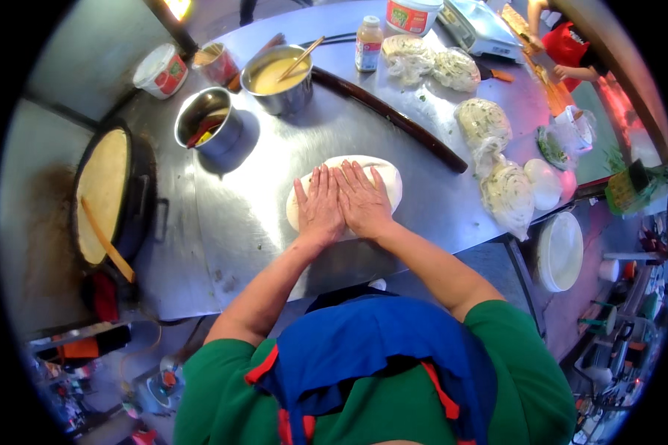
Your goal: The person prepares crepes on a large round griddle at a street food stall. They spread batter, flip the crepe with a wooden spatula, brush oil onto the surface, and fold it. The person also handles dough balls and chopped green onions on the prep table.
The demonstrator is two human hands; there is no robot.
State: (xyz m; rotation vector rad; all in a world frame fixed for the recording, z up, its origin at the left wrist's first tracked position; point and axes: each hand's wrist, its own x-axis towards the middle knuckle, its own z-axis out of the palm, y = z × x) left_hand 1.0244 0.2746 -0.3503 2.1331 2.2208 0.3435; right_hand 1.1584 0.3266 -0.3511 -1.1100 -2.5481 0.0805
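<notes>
A flattened round of pale dough (391,177) lies on the stainless steel table (245,222) before me. My left hand (319,204) and my right hand (364,200) rest flat on it side by side, touching, fingers spread a little and pointing away from me. Neither hand grips anything. Beyond the dough a long dark wooden rolling pin (392,118) lies slantwise. To the left is a steel pot (214,139) with a utensil in it, and behind that a steel pot of yellow liquid (281,100) with a wooden-handled tool.
At far left a round pan (139,189) holds a large flatbread (106,183) with a wooden stick (103,236) across it. Plastic bags of coiled dough with green flecks (483,123) line the right side. A bottle (369,44), tubs and a scale (481,33) stand behind. A person (568,47) works at upper right.
</notes>
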